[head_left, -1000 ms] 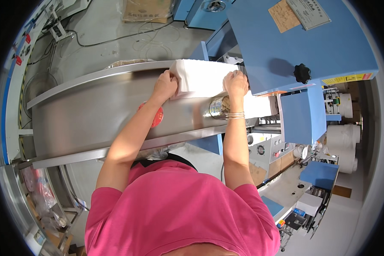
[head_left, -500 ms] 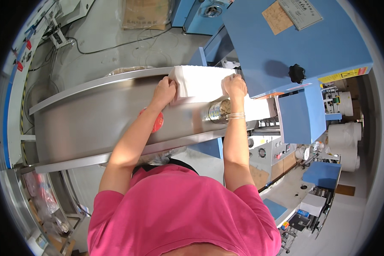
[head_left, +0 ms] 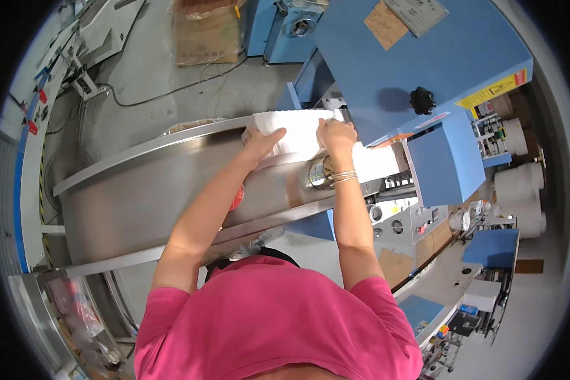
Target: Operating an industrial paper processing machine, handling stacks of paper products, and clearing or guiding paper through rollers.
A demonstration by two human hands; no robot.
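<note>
A thick stack of white paper sheets (head_left: pixel 297 130) lies along the far side of a steel trough table (head_left: pixel 152 190), against the blue machine. My left hand (head_left: pixel 263 142) grips its left end, the thumb over the top and the fingers round the outer side. At the right end my right hand (head_left: pixel 337 135) has its fingers curled onto the stack; its fingertips are partly hidden. Close to my right wrist, which wears bangles, stands a jar-like container (head_left: pixel 320 173) with brownish contents. A red round piece (head_left: pixel 237 198) shows partly from behind my left forearm.
More white paper (head_left: pixel 380 159) lies at the blue machine (head_left: pixel 418 63), right of my right hand. A black knob (head_left: pixel 422 101) juts from the machine. Beyond the trough, a cable (head_left: pixel 171 95) runs over the floor near a plastic-wrapped carton (head_left: pixel 208 38). A control panel (head_left: pixel 421 218) sits at the right.
My left hand has shifted, its thumb now lying across the top of the stack. My right hand has turned slightly over the right end. The whole view has swung a little.
</note>
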